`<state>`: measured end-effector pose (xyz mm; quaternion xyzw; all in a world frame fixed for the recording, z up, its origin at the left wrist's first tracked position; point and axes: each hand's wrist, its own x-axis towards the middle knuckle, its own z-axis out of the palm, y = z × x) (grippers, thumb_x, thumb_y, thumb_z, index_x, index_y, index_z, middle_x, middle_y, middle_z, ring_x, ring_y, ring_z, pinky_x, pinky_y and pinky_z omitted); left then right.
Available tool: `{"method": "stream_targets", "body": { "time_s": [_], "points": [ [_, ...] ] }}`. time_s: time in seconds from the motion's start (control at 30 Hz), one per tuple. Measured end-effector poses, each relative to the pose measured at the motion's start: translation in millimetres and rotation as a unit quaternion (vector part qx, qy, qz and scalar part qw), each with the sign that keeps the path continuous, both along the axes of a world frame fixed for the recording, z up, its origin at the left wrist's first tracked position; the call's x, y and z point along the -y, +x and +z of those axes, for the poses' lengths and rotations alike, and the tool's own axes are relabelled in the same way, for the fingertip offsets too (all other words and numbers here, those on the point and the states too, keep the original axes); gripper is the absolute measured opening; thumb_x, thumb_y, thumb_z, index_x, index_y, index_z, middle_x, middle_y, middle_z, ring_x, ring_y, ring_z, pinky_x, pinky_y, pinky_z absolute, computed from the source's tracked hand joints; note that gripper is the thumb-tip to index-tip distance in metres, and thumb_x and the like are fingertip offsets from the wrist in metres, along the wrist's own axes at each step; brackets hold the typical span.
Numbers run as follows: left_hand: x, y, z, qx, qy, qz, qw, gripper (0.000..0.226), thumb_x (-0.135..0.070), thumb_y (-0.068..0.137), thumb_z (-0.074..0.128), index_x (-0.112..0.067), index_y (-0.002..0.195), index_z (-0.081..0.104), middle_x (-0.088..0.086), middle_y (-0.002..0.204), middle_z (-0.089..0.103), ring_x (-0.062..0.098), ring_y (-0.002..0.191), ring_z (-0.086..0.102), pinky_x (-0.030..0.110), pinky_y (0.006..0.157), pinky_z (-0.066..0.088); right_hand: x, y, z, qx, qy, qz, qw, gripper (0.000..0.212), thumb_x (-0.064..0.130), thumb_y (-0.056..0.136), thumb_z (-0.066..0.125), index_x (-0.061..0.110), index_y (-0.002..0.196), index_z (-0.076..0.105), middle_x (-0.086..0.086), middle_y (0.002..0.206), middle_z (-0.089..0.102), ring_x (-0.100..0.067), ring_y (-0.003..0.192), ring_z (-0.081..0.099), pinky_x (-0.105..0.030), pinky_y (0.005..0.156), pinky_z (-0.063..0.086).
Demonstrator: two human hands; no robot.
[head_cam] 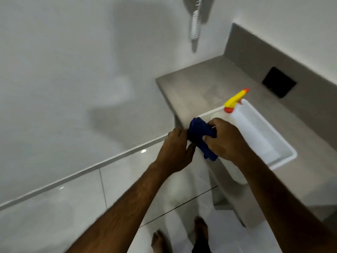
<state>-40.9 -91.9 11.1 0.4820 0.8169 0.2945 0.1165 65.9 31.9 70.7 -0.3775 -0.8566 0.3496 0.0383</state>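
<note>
A: Blue, soft and bunched, a cloth sits just off the middle of the view toward three o'clock, wadded into a thick lump with a loose tail hanging down.

B: And the hands?

A: Close together, both clamped on it. The left hand grips its nine o'clock side with curled fingers, and the right hand pinches it from three o'clock, thumb on top.

B: What lies near it?

A: At two o'clock from the cloth stands a spray bottle with a yellow plastic trigger, an orange nozzle and an orange collar. It stands at the far corner of a smooth white rectangular basin.

B: The surface?

A: Matte grey-beige stone counter with a raised back edge, which carries a square black plate at two o'clock.

B: The room?

A: Plain white wall; a white coiled cord hangs at twelve o'clock. Glossy pale floor tiles catch the light, with bare feet at six o'clock.
</note>
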Motion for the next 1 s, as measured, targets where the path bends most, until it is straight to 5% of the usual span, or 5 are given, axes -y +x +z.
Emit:
{"method": "stream_targets", "body": {
  "time_s": [0.17,0.33,0.63,0.77,1.0],
  "points": [
    [78,-43,-24,0.174,-0.018,0.038,0.984,0.058,-0.025,0.085,0.071,-0.02,0.136,0.046,0.0,0.129,0.059,0.013,0.112,0.056,0.025,0.095,0.045,63,-42,-34,0.004,-0.1,0.086,0.991,0.036,0.016,0.088,0.065,0.019,0.121,0.053,0.0,0.105,0.066,-0.02,0.096,0.065,-0.037,0.087,0.055],
    [130,-64,-111,0.275,-0.154,0.106,0.943,0.022,-0.034,0.081,0.069,-0.025,0.098,0.059,-0.007,0.088,0.066,0.013,0.08,0.061,0.02,0.065,0.044,98,-62,-138,0.07,-0.164,0.106,0.978,0.023,0.012,0.085,0.062,0.023,0.103,0.053,0.002,0.095,0.065,-0.014,0.084,0.062,-0.026,0.069,0.048],
    [139,-33,-441,0.304,-0.299,0.16,0.89,0.02,-0.027,0.087,0.061,-0.015,0.102,0.061,-0.006,0.082,0.055,0.008,0.067,0.05,0.016,0.054,0.032,119,-43,-472,0.15,-0.151,0.081,0.974,0.031,0.014,0.088,0.062,0.012,0.119,0.057,-0.009,0.111,0.069,-0.028,0.098,0.065,-0.039,0.085,0.054],
    [128,-10,-609,0.323,-0.342,0.166,0.867,0.024,-0.026,0.087,0.06,-0.009,0.104,0.062,0.0,0.09,0.054,0.017,0.079,0.051,0.025,0.066,0.038,122,-24,-643,0.19,-0.123,0.068,0.972,0.033,0.016,0.09,0.06,0.01,0.123,0.057,-0.016,0.117,0.063,-0.033,0.103,0.061,-0.041,0.088,0.052],
    [123,21,-790,0.31,-0.386,0.167,0.853,0.011,-0.023,0.092,0.057,-0.014,0.098,0.055,0.0,0.087,0.052,0.011,0.067,0.047,0.022,0.054,0.036,135,-3,-845,0.225,-0.063,0.057,0.971,0.031,0.016,0.091,0.061,0.007,0.121,0.058,-0.02,0.121,0.058,-0.036,0.106,0.059,-0.041,0.083,0.051]
  ]
}}
